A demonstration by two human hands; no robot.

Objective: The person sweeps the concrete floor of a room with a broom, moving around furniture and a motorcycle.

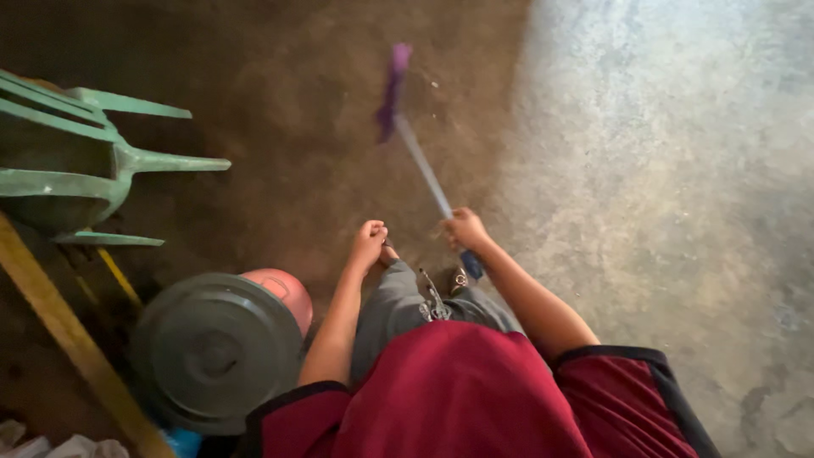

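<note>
Red shirt (458, 390) is filling the lower centre. At centre, a blue broom handle (426, 174) is being clamped by the right hand (465, 229), its purple head (393, 89) angled to the floor (661, 170) above; the left hand (369, 242) is being curled shut, empty. Lower left, a lidded bin (216, 348) and green chair (76, 161) are crowding in.

free: concrete floor (670, 170) right | blocked left: green chair (76, 161), lidded bin (216, 348) (close)
</note>
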